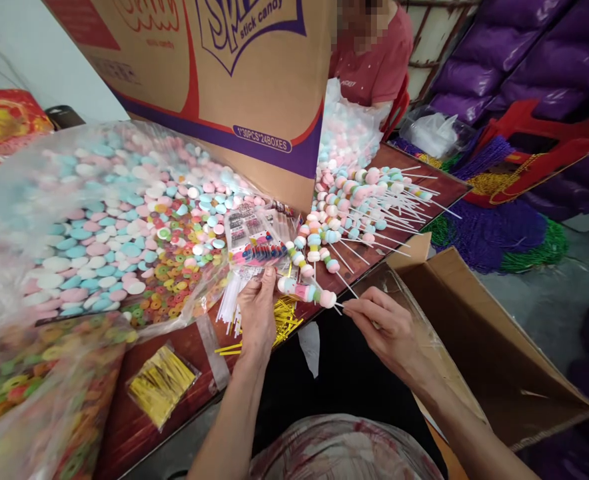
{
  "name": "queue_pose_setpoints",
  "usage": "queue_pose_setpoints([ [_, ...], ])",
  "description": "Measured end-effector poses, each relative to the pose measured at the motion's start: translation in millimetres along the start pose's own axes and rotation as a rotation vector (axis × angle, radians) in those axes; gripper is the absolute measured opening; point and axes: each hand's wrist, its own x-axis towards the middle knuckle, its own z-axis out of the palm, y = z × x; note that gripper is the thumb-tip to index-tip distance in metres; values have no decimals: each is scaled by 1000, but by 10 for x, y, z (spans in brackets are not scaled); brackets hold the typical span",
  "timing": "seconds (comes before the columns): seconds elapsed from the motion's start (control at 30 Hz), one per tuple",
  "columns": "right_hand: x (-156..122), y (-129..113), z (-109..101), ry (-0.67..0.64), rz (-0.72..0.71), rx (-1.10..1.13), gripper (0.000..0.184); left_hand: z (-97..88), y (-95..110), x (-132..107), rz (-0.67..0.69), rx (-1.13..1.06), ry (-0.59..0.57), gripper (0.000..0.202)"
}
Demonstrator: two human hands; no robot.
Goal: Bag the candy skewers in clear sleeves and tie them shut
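Note:
Marshmallow candy on a stick (302,292), in pink, white and green pieces, lies level above the table's front edge. My right hand (382,327) pinches the white stick at its right end. At the other end, my left hand (258,303) is closed with the thumb up, beside the top candy piece. What its fingers grip is hidden. Just behind the left hand is a stack of clear printed plastic bags (254,230). White sticks (229,300) and yellow twist ties (287,323) lie around that hand.
Finished candy sticks (354,200) are piled on the right of the table. Loose candies in plastic (94,233) spread leftward. A packet of gold ties (162,383) lies in front. A large carton (214,87) stands behind; an open box (494,347) is at right. A person (374,60) sits opposite.

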Motion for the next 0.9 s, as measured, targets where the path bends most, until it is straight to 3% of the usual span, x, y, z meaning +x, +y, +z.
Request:
queue_pose_setpoints([
  [0.2,-61,-18,133,-51,33,-9,18,-5,21,-2,-22,-80,95,39],
  [0.33,-47,-11,141,-72,-33,-51,19,8,15,-42,-71,-39,43,40],
  [0.53,-52,-49,202,-114,-156,-313,25,26,-35,-138,-66,64,-48,38],
  [0.73,-38,-62,145,-135,-227,-354,27,-46,21,-108,-226,175,-113,41],
  [0.9,-30,-74,135,-69,-225,-383,29,-49,54,-102,-299,208,-125,48],
])
